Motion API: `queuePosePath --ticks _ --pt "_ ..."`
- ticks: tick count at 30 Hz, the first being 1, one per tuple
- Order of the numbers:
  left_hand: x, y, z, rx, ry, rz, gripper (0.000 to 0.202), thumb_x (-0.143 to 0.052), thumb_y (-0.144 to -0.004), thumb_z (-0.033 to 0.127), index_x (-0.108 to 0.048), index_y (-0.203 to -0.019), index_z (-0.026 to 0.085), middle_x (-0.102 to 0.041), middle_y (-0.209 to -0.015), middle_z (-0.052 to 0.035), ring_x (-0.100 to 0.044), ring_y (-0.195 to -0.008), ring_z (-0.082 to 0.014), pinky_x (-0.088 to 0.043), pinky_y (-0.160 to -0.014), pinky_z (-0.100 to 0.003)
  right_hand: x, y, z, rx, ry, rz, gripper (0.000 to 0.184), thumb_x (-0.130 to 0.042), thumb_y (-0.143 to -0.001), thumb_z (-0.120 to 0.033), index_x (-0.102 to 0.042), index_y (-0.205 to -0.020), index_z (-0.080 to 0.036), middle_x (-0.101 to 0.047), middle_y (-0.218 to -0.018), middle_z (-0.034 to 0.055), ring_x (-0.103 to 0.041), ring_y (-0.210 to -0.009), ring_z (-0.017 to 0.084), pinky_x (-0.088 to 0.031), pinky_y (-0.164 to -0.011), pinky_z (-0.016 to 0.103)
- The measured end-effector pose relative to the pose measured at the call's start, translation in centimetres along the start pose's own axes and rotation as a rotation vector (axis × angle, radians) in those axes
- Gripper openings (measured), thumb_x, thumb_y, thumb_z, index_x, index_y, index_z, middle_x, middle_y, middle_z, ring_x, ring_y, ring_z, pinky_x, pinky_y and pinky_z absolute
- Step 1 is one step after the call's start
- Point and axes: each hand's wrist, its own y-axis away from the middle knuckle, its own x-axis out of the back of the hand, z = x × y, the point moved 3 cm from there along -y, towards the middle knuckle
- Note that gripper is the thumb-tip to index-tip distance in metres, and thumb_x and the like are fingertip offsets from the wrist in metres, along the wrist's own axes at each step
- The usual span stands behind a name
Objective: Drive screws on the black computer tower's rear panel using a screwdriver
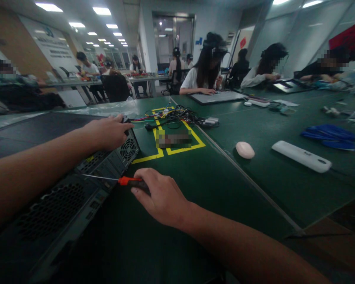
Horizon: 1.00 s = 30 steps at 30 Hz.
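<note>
A black desktop computer case [53, 211] lies at the left, its rear panel with vents and a round fan grille [128, 148] facing me. My left hand [109, 132] rests on the case's far upper edge, fingers stretched out. In my right hand [162, 197] is a screwdriver [127, 181] with a red and black handle, gripped between thumb and fingers. Its long thin shaft points left to the rear panel, near the slot covers. Whether the tip sits in a screw is too small to tell.
Beyond the case lie tangled cables [180, 114] on yellow tape [189, 148] and a blurred-out object [176, 140]. Farther right are a pale mouse [245, 150], a long white device [301, 156] and blue material [329, 136]. A person [205, 71] works across the green table [225, 189].
</note>
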Motion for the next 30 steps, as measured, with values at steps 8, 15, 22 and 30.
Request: queuePosePath --ticks 8,15,22,30 --pt "-0.17 -0.17 -0.18 0.117 -0.021 -0.045 0.069 -0.039 -0.104 0.037 -0.043 -0.173 0.033 -0.043 -0.177 -0.016 -0.06 -0.147 -0.0438 -0.052 -0.115 -0.059 0.07 0.09 0.02 0.02 0.003 0.041 0.023 -0.062 -0.112 -0.038 -0.062 -0.132 -0.025 -0.071 -0.12 0.0056 -0.069 -0.1 0.023 -0.056 -0.087 0.038" --pt "-0.39 -0.46 -0.44 0.119 0.012 -0.027 0.072 -0.04 -0.101 0.039 -0.045 -0.172 0.034 -0.049 -0.172 -0.0163 -0.059 -0.146 -0.0455 -0.053 -0.113 -0.061 0.11 0.11 0.14 0.02 0.015 0.063 0.033 -0.05 -0.117 -0.047 -0.067 -0.13 -0.022 -0.071 -0.113 0.0067 -0.068 -0.093 0.021 -0.052 -0.08 0.035" --pt "-0.69 -0.52 -0.61 0.12 -0.012 -0.031 0.07 -0.036 -0.104 0.04 -0.044 -0.172 0.033 -0.049 -0.17 -0.0172 -0.06 -0.145 -0.0445 -0.051 -0.113 -0.059 -0.11 0.13 -0.02 0.024 -0.056 0.039 0.038 -0.063 -0.108 -0.045 -0.058 -0.14 -0.023 -0.074 -0.128 0.0095 -0.072 -0.104 0.026 -0.056 -0.089 0.042" --pt "-0.07 -0.38 -0.45 0.116 0.023 -0.074 0.073 -0.04 -0.101 0.043 -0.044 -0.173 0.029 -0.049 -0.172 -0.0182 -0.061 -0.141 -0.0474 -0.048 -0.116 -0.06 -0.46 -0.04 0.38 0.011 -0.06 0.044 0.022 -0.059 -0.107 -0.028 -0.059 -0.129 -0.024 -0.073 -0.122 0.0076 -0.07 -0.099 0.024 -0.053 -0.085 0.039"
